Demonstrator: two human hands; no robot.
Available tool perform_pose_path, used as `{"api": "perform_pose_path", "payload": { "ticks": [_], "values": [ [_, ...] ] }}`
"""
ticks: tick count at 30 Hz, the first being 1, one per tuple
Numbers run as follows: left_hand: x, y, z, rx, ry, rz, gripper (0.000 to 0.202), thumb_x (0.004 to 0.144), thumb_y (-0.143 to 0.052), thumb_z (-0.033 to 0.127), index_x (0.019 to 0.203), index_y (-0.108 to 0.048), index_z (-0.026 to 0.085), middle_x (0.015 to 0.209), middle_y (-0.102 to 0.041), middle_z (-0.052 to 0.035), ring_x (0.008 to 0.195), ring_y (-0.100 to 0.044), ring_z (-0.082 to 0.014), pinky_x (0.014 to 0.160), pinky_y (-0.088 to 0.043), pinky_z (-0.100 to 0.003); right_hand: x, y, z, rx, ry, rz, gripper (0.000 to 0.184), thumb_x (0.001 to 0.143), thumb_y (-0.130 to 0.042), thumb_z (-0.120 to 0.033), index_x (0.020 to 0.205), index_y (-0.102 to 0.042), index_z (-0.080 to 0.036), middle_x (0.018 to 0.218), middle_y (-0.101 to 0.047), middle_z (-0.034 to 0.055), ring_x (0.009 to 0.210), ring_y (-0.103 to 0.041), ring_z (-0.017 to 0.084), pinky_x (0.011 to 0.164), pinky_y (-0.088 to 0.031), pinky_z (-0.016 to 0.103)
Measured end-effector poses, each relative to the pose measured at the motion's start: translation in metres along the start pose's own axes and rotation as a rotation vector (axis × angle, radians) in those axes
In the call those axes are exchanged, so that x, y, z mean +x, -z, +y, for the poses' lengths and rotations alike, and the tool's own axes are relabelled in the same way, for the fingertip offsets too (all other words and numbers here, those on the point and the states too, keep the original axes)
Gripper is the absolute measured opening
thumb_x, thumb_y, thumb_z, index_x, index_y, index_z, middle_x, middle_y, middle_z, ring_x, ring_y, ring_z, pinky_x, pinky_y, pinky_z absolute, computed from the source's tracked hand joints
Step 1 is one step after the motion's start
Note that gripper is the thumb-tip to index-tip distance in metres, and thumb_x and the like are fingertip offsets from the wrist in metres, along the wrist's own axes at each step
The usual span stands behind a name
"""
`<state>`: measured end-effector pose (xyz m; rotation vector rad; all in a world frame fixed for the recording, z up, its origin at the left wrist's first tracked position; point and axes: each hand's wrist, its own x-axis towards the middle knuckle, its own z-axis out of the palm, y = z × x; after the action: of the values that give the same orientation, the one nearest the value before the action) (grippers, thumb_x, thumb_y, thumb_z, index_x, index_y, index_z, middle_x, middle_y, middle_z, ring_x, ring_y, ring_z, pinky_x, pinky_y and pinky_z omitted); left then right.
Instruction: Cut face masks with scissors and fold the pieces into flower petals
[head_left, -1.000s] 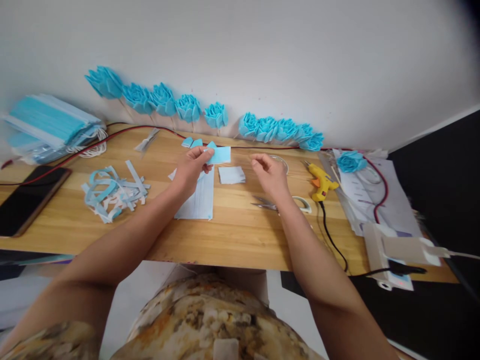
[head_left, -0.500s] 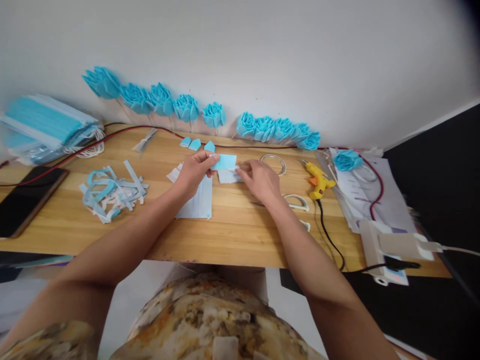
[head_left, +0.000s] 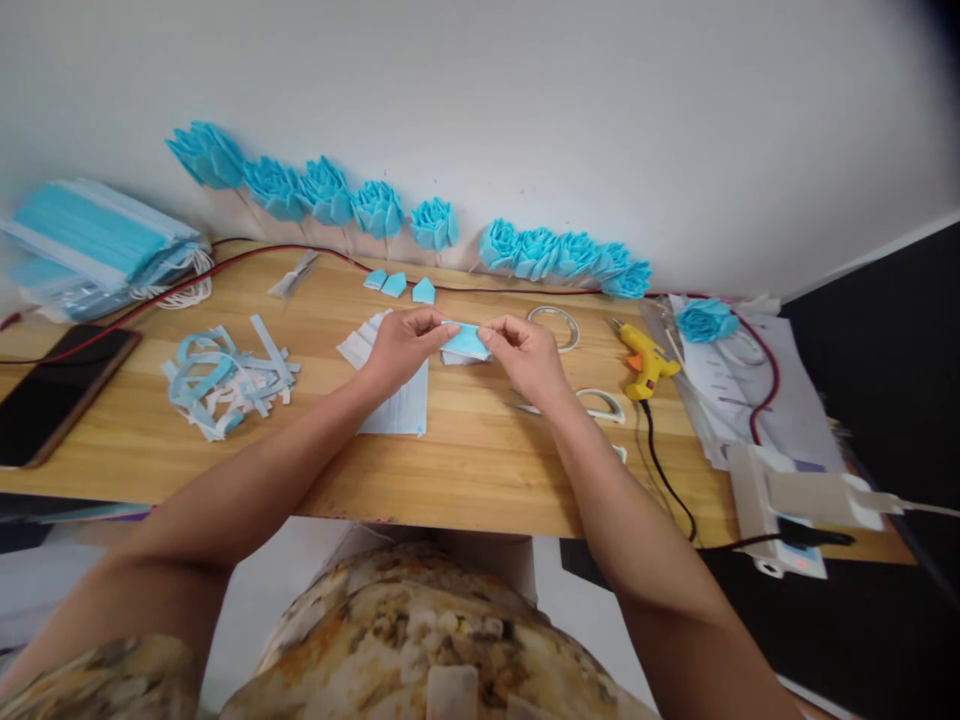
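Observation:
A small light-blue rectangle of mask fabric point(head_left: 465, 341) is held flat just above the wooden table point(head_left: 465, 470). My left hand point(head_left: 405, 345) pinches its left end and my right hand point(head_left: 525, 355) pinches its right end, both closed on it. Under the hands lie a white cut mask sheet point(head_left: 397, 405) and a small pale square piece, mostly hidden. Three small folded blue petals point(head_left: 399, 284) lie just beyond my left hand.
Blue fabric roses point(head_left: 375, 205) lean along the wall. Cut strips point(head_left: 225, 375) and a phone point(head_left: 52, 390) lie left, a mask stack point(head_left: 97, 240) far left. Scissors point(head_left: 592, 405), a tape ring point(head_left: 555, 325), a yellow glue gun point(head_left: 645, 360), papers and a charger sit right.
My right hand moved left from the scissors to the blue piece and took its right end. Both hands lowered the piece, which now lies flatter between them.

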<state>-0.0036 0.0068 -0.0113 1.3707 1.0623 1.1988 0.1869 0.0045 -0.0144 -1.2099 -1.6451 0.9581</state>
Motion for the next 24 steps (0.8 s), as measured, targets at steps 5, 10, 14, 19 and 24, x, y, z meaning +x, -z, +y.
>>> {"api": "perform_pose_path", "payload": {
  "ticks": [5,10,14,19,24],
  "values": [
    [0.002,0.006,0.002,0.074,0.035,-0.075,0.028,0.080,-0.069,0.037,0.062,-0.064,0.017,0.059,-0.058,0.0002,0.054,-0.047,-0.0095,0.054,-0.037,-0.024,0.000,0.019,-0.003,-0.055,-0.136,-0.253,0.027,0.080,-0.066,-0.043,0.075,-0.070,-0.017,0.065,-0.060,-0.0016,0.061,-0.048,0.012,0.061,-0.037,0.027],
    [0.000,0.007,0.002,0.165,-0.041,-0.084,0.023,0.084,-0.063,0.033,0.067,-0.066,0.018,0.064,-0.064,-0.0007,0.058,-0.052,-0.0112,0.058,-0.040,-0.024,-0.004,0.016,-0.004,-0.334,-0.206,-0.439,0.016,0.082,-0.063,-0.030,0.075,-0.073,-0.019,0.070,-0.068,-0.0006,0.062,-0.054,0.013,0.062,-0.038,0.026],
    [-0.008,0.000,-0.005,0.418,-0.145,-0.375,0.019,0.086,-0.060,0.029,0.078,-0.075,0.020,0.069,-0.071,-0.0010,0.063,-0.059,-0.0148,0.061,-0.040,-0.025,-0.005,0.009,-0.008,-0.668,-0.191,-0.368,0.017,0.086,-0.061,-0.027,0.083,-0.076,-0.021,0.074,-0.073,0.0013,0.066,-0.059,0.015,0.060,-0.033,0.027],
    [-0.016,-0.008,-0.016,0.736,-0.405,-0.591,0.024,0.091,-0.052,0.019,0.087,-0.076,0.019,0.096,-0.076,-0.0086,0.087,-0.068,-0.0223,0.079,-0.046,-0.031,-0.003,0.022,-0.015,-0.790,-0.154,-0.247,0.025,0.091,-0.059,-0.040,0.091,-0.078,-0.024,0.083,-0.077,0.0036,0.074,-0.064,0.019,0.060,-0.032,0.029],
    [-0.019,-0.010,-0.017,0.853,-0.478,-0.629,0.027,0.094,-0.048,0.017,0.086,-0.073,0.017,0.095,-0.074,-0.0107,0.088,-0.066,-0.0233,0.079,-0.046,-0.033,0.015,0.024,-0.020,-0.971,-0.040,-0.164,0.027,0.096,-0.051,-0.028,0.102,-0.076,-0.022,0.098,-0.078,0.0077,0.087,-0.067,0.023,0.066,-0.035,0.032]
  ]
}}
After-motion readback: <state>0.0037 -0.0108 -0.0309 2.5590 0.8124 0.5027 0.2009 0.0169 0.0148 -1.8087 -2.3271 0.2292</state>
